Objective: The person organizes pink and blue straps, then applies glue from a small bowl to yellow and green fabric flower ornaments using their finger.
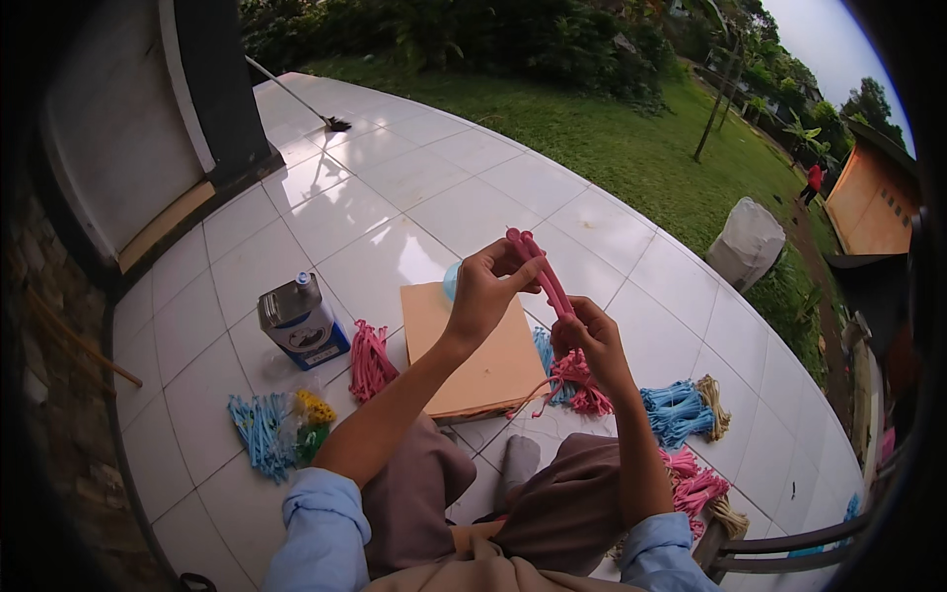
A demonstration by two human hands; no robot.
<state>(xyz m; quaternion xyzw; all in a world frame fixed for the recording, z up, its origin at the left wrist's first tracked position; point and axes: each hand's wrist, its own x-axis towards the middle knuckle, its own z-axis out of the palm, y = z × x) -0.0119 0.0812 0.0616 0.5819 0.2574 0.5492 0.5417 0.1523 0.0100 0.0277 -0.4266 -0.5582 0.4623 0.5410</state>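
My left hand (490,292) pinches the upper part of a pair of long pink strips (548,268) with round, flat ends, held up over a tan board (466,367). Lower down, the fingers of my right hand (590,341) are closed around the same strips. A pink bundle of cords (584,387) shows just below my right hand; whether it touches the hand I cannot tell. Part of a light blue rounded thing (451,281) peeks out behind my left wrist at the board's far edge.
Left of the board stand a metal can (302,324), a pink bundle (371,361), a blue bundle (261,432) and a bag of yellow pieces (313,407). On the right lie blue (675,414), beige (716,407) and pink bundles (696,485), near a chair (789,564). A broom (337,124) lies farther off.
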